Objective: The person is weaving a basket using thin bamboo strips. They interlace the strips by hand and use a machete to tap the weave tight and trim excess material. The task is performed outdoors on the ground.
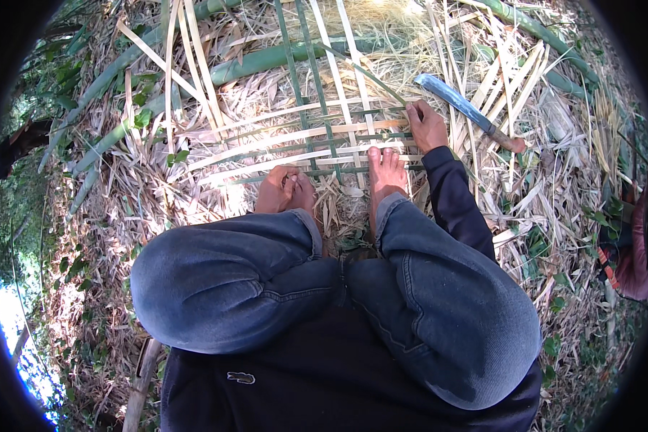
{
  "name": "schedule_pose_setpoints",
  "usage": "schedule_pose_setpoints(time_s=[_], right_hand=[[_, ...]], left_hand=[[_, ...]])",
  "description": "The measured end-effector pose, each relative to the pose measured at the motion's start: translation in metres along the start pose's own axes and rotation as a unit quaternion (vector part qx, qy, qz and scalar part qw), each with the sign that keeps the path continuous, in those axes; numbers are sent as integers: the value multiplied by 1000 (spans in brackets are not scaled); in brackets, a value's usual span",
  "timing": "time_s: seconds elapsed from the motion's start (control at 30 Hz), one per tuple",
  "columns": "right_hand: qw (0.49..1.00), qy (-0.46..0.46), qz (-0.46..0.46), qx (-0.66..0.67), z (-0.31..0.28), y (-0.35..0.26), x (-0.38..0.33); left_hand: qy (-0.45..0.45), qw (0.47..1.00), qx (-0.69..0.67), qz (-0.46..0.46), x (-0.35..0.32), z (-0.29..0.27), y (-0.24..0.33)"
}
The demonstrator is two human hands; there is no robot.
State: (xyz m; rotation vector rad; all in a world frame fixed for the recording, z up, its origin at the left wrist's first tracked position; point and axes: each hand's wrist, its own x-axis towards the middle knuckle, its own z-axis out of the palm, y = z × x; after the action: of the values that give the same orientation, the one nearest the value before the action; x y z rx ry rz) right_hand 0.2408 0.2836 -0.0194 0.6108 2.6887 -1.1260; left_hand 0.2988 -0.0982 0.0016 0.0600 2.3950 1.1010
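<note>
A loose lattice of pale and green bamboo strips point(308, 134) lies on the ground before my bare feet, with lengthwise and crosswise strips crossing. My right hand point(428, 128) is at the lattice's right side, its fingers closed on the end of a green bamboo strip point(373, 78) that slants up to the left. My left hand point(271, 190) is low beside my left foot point(304, 194), at the near edge of the lattice. Its fingers are curled; what they hold, if anything, is hidden. The toes of my right foot point(389, 173) rest on the near strips.
A large knife point(462, 106) with a wooden handle lies right of my right hand. Loose split strips point(515, 79) are piled at the far right, others point(187, 65) at the far left. Green bamboo poles point(266, 60) lie behind. Dry leaves point(93, 237) cover the ground.
</note>
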Motion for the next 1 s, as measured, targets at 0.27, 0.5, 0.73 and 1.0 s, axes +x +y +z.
schedule_pose_setpoints(time_s=[0.27, 0.5, 0.73, 1.0], right_hand=[[1000, 6, -12, 7, 0, 1, -1], [1000, -2, -13, 4, 0, 2, 0], [1000, -1, -11, 6, -2, 0, -1], [1000, 7, -20, 15, 0, 2, -1]], left_hand=[[-2, 1000, 1, -2, -1, 0, -1], [-2, 1000, 6, -2, 1, -1, 0], [-6, 1000, 9, -1, -1, 0, -2], [-9, 1000, 16, 7, 4, -3, -3]])
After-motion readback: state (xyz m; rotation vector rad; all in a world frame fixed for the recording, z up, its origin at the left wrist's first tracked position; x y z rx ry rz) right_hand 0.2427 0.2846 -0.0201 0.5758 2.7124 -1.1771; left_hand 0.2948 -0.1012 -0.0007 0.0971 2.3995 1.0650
